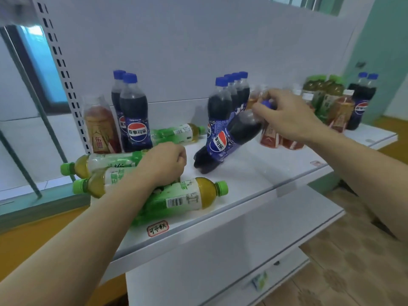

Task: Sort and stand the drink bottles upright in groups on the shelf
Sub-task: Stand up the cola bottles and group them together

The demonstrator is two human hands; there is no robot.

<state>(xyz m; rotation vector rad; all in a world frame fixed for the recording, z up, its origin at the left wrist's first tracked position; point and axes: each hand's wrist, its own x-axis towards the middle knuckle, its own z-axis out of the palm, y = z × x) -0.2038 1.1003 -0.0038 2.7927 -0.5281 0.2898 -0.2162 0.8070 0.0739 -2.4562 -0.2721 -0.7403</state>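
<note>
My right hand pinches the blue cap of the tilted dark plastic cola bottle; I should pivot it upright on its base. My left hand is curled shut over the lying green-capped tea bottles.

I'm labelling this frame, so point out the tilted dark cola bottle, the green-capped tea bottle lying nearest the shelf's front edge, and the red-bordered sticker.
Tilted dark cola bottle (220, 144), head view: blue label.
Green-capped tea bottle (187, 198), head view: white label.
Red-bordered sticker (157, 228), head view: centre.
</note>
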